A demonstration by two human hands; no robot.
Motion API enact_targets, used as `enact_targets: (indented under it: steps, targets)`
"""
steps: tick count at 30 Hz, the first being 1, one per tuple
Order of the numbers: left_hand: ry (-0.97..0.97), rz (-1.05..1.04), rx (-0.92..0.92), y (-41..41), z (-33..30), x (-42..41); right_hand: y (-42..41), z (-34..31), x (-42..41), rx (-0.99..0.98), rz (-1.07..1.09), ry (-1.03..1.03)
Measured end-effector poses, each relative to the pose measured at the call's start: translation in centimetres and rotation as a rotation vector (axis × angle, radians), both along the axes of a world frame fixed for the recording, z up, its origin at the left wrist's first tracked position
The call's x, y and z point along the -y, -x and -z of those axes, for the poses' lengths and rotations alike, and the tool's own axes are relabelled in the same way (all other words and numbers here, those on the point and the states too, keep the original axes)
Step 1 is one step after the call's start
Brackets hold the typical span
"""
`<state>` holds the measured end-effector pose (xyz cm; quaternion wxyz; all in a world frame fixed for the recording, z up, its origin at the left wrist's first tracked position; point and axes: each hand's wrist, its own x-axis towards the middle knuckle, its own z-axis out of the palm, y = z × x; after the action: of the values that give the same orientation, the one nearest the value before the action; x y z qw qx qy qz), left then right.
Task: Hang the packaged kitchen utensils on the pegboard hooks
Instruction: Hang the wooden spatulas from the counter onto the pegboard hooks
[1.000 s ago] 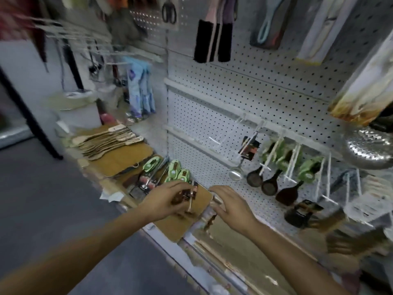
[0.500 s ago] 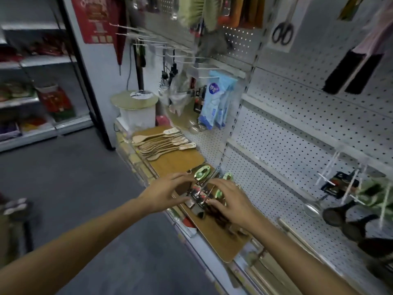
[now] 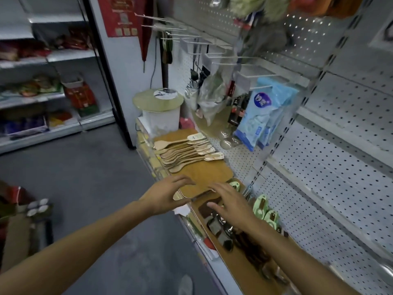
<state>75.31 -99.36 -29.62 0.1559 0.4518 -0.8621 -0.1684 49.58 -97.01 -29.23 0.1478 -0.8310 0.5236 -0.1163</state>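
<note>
- A shop aisle: white pegboard [image 3: 331,188] wall with wire hooks [image 3: 229,58], above a low shelf [image 3: 191,228] lined with wooden cutting boards [image 3: 204,173].
- Half a second ago both hands were down on the packaged utensils [image 3: 221,233]; now they have lifted off, so nothing is picked up yet for hanging.
- The left hand [image 3: 165,196] is spread wide and empty, over the boards' edge.
- The right hand [image 3: 231,205] is likewise splayed and empty; the dark packs lie just beneath its palm and toward the wrist.
- Green-handled tools [image 3: 262,206] lie just right of it; wooden spatulas [image 3: 187,152] lie well beyond both hands.
</note>
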Motion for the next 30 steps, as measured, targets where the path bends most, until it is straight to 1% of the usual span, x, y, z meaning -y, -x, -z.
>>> enact_targets:
  steps: [3, 7, 11, 15, 21, 25, 28, 30]
  targets:
    - [-0.018, -0.018, -0.004, -1.5, 0.0, 4.4, -1.5, 0.5, 4.7, 0.016, 0.002, -0.07]
    - [-0.04, -0.058, 0.008, -3.7, 1.2, 9.6, -3.5, 2.0, 10.6, 0.029, 0.01, -0.112]
    - [-0.115, -0.048, 0.026, -5.7, 4.4, 14.9, -5.8, 4.6, 15.5, 0.114, 0.101, -0.202]
    - [-0.199, -0.04, 0.023, -7.2, 9.0, 21.2, -7.8, 9.5, 20.5, 0.169, 0.189, -0.301]
    - [-0.328, 0.043, 0.074, -7.6, 18.6, 33.4, -11.8, 18.3, 29.5, 0.255, 0.484, -0.413]
    - [-0.399, 0.039, 0.026, -5.8, 25.6, 40.5, -13.4, 25.3, 36.2, 0.377, 0.707, -0.474]
    - [-0.461, 0.03, -0.012, -3.7, 31.0, 44.7, -13.9, 31.0, 40.9, 0.553, 0.896, -0.575]
    - [-0.474, 0.05, 0.003, -2.7, 33.7, 47.0, -13.9, 34.7, 43.5, 0.654, 1.007, -0.574]
